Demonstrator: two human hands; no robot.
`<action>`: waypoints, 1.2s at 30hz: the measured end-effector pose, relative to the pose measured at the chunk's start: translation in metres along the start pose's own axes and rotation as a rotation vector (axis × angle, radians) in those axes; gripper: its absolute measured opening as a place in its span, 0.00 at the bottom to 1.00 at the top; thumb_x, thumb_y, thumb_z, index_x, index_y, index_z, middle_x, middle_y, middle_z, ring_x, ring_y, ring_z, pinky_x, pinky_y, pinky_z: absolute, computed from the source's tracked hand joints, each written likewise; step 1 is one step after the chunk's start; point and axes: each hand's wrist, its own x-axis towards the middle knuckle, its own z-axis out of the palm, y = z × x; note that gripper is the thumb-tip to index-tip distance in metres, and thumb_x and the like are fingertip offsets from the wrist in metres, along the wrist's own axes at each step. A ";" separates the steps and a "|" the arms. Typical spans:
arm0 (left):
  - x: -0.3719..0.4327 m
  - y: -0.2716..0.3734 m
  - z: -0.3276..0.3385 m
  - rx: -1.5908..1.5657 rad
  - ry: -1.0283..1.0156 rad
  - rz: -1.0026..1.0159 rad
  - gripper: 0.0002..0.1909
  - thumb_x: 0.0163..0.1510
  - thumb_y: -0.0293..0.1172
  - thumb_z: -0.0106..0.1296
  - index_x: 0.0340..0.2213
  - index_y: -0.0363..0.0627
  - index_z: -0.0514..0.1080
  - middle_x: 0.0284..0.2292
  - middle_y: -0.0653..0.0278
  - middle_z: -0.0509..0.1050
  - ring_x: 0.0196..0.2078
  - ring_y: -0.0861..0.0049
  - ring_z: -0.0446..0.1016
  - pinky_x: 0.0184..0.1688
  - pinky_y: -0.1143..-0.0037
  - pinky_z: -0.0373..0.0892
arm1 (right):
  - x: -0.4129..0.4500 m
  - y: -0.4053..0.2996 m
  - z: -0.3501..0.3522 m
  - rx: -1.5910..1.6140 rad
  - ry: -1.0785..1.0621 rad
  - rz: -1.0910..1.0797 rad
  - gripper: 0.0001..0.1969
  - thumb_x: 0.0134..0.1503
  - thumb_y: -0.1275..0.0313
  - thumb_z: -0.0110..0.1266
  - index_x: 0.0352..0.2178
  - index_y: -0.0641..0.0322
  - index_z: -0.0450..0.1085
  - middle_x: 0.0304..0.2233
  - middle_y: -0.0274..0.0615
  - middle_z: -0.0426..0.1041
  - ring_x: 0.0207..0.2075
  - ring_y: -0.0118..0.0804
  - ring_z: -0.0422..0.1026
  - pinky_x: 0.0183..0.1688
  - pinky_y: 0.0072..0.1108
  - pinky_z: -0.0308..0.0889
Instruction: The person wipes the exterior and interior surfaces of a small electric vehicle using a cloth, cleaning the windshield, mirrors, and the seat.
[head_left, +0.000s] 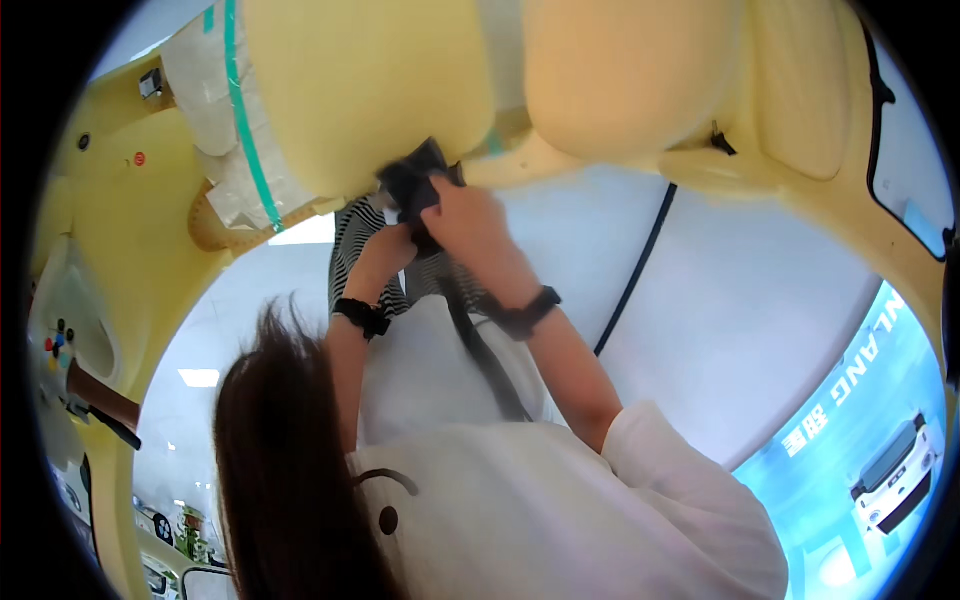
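Observation:
A dark, flat, blurred item (416, 176), possibly a cloth or pouch, is in both hands in front of a yellow seat cushion (367, 90). My right hand (469, 225) grips it from the right, fingers pointing left. Lower on the item, my left hand (386, 259) holds its bottom end. Each wrist wears a black band. Behind the hands is black-and-white striped fabric (356, 232). What exactly the item is, I cannot tell.
A second padded seat (630, 75) adjoins on the right. Pale covering with green tape (251, 142) lies at upper left. The yellow vehicle frame (169, 300) curves down the left, near a brown-handled object (101, 394). A black strap or bar (637, 270) slants at right.

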 end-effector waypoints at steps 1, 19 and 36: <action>0.001 0.014 0.015 -0.010 -0.015 0.056 0.16 0.52 0.31 0.41 0.42 0.45 0.71 0.36 0.43 0.74 0.39 0.49 0.73 0.41 0.57 0.68 | -0.017 0.012 -0.017 0.084 0.100 0.000 0.16 0.46 0.68 0.51 0.39 0.56 0.71 0.22 0.52 0.74 0.27 0.54 0.75 0.30 0.37 0.70; 0.000 0.315 0.173 0.325 -0.149 0.599 0.22 0.49 0.21 0.40 0.44 0.53 0.72 0.34 0.50 0.75 0.40 0.52 0.72 0.42 0.63 0.68 | -0.319 0.380 -0.017 0.348 0.538 0.748 0.17 0.52 0.65 0.49 0.43 0.51 0.74 0.31 0.52 0.76 0.35 0.52 0.74 0.40 0.34 0.68; 0.030 0.448 0.094 0.428 -0.383 0.468 0.13 0.60 0.26 0.40 0.44 0.43 0.72 0.35 0.58 0.76 0.32 0.74 0.70 0.39 0.78 0.65 | -0.343 0.366 -0.036 0.700 0.565 0.730 0.14 0.50 0.70 0.49 0.38 0.58 0.74 0.27 0.51 0.75 0.29 0.52 0.73 0.34 0.35 0.69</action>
